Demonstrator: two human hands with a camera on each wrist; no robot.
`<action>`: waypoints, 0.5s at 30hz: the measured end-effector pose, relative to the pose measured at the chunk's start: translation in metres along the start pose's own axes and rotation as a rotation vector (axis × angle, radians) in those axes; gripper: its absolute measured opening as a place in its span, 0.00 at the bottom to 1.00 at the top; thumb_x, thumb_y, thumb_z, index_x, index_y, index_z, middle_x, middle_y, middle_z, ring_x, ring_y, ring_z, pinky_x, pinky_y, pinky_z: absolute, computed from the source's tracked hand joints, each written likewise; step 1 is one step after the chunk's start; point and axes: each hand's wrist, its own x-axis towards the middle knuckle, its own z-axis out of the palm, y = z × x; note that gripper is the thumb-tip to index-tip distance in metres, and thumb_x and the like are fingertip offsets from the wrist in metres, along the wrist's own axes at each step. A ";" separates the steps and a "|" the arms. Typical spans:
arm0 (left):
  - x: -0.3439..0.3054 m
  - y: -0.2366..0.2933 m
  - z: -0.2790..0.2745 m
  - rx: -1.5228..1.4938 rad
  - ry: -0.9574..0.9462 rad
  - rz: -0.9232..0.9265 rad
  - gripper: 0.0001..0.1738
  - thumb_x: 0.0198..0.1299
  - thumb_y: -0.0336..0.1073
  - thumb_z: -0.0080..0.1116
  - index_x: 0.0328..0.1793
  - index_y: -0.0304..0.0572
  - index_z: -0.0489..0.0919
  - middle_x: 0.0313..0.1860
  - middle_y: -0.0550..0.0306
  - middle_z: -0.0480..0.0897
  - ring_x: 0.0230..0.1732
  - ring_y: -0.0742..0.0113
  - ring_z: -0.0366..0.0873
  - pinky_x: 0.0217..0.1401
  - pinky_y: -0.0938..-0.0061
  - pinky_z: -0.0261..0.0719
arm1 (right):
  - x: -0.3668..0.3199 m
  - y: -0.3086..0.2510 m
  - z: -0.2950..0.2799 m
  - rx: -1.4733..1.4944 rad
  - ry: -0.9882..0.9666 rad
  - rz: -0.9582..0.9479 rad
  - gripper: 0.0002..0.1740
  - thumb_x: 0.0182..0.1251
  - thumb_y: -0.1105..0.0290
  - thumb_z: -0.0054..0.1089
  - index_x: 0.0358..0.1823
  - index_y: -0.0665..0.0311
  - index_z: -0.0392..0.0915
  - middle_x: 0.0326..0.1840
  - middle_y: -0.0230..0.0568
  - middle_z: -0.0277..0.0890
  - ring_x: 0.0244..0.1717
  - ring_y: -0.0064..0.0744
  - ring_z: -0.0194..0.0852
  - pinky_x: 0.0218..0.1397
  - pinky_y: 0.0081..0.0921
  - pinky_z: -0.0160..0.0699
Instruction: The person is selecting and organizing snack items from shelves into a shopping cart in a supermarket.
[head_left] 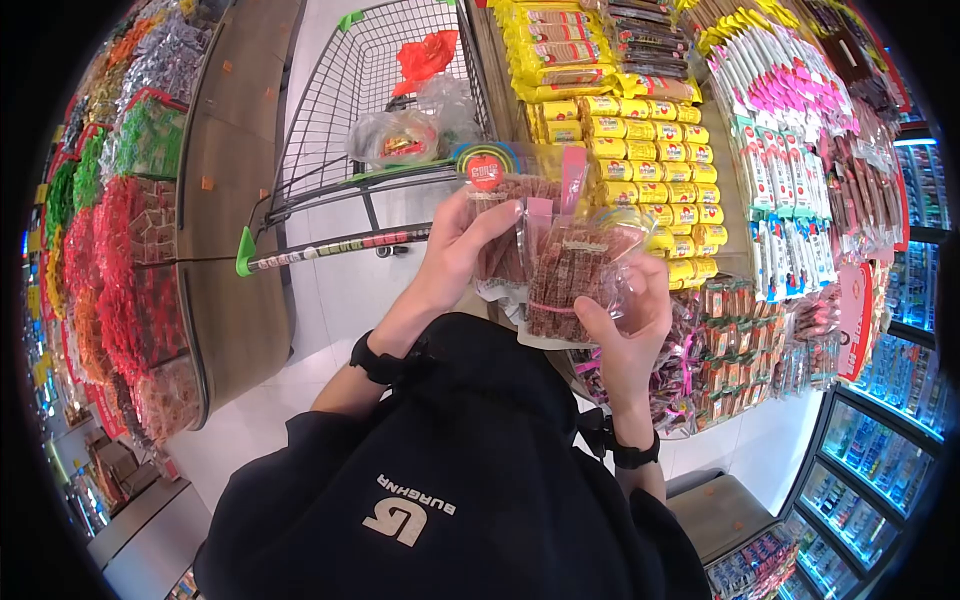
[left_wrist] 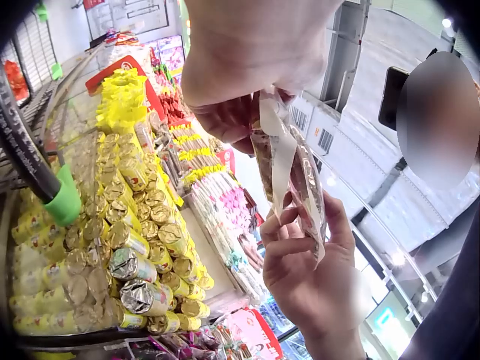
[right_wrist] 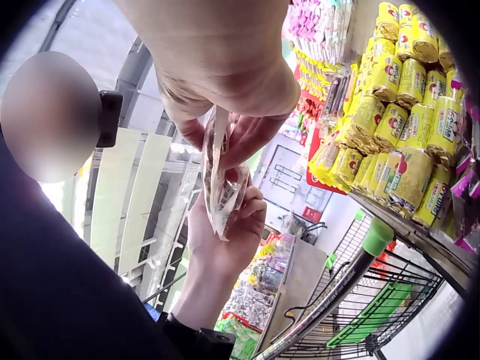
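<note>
In the head view the left hand [head_left: 456, 250] pinches a clear pack of reddish-brown sticks [head_left: 497, 262] by its upper part, with its thumb on the front. The right hand [head_left: 632, 325] grips a second pack of brown sticks [head_left: 568, 285], its thumb on the front and its fingers at the right edge. This second pack overlaps the first one's right side. Edge-on in the left wrist view, the two packs [left_wrist: 306, 191] hang between the left hand [left_wrist: 255, 60] and the right hand [left_wrist: 315, 289]. The right wrist view shows the right hand [right_wrist: 225, 67] above the packs' edges [right_wrist: 218, 180].
A shopping cart [head_left: 350, 165] with bagged goods stands ahead to the left. Yellow rolls [head_left: 655, 165] and other packaged snacks fill the display on the right. Candy shelves [head_left: 130, 290] line the far left, and lit coolers [head_left: 875, 440] stand at the far right.
</note>
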 end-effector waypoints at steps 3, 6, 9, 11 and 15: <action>0.000 0.005 -0.001 -0.038 -0.036 -0.008 0.18 0.72 0.32 0.49 0.62 0.28 0.72 0.53 0.49 0.82 0.50 0.67 0.82 0.53 0.72 0.80 | 0.001 -0.002 0.002 0.006 -0.018 0.044 0.30 0.52 0.85 0.70 0.56 0.66 0.66 0.48 0.36 0.74 0.47 0.22 0.75 0.51 0.20 0.76; 0.000 0.005 0.000 -0.030 -0.011 0.003 0.18 0.72 0.31 0.49 0.64 0.28 0.72 0.54 0.49 0.82 0.51 0.67 0.81 0.54 0.72 0.80 | 0.002 0.000 0.003 0.018 -0.026 0.047 0.31 0.52 0.86 0.70 0.57 0.66 0.65 0.48 0.37 0.75 0.46 0.23 0.76 0.49 0.20 0.77; 0.000 0.007 -0.001 -0.043 -0.018 0.011 0.19 0.72 0.31 0.49 0.64 0.29 0.71 0.55 0.49 0.82 0.52 0.68 0.81 0.55 0.72 0.79 | 0.004 0.002 0.006 0.030 -0.014 0.029 0.31 0.53 0.86 0.70 0.57 0.66 0.65 0.48 0.38 0.76 0.46 0.23 0.77 0.50 0.20 0.77; 0.001 0.011 -0.003 0.014 -0.028 -0.040 0.19 0.72 0.32 0.50 0.64 0.30 0.71 0.55 0.51 0.82 0.52 0.69 0.81 0.55 0.72 0.79 | 0.004 -0.001 0.008 0.031 -0.003 0.057 0.31 0.53 0.86 0.70 0.57 0.66 0.65 0.47 0.37 0.76 0.47 0.23 0.77 0.50 0.20 0.77; 0.009 0.008 -0.014 0.037 0.033 -0.097 0.20 0.74 0.39 0.51 0.65 0.34 0.71 0.54 0.58 0.81 0.51 0.72 0.80 0.53 0.73 0.79 | 0.006 -0.002 0.008 0.047 0.046 0.058 0.31 0.53 0.85 0.71 0.58 0.66 0.67 0.47 0.35 0.76 0.48 0.22 0.76 0.50 0.19 0.75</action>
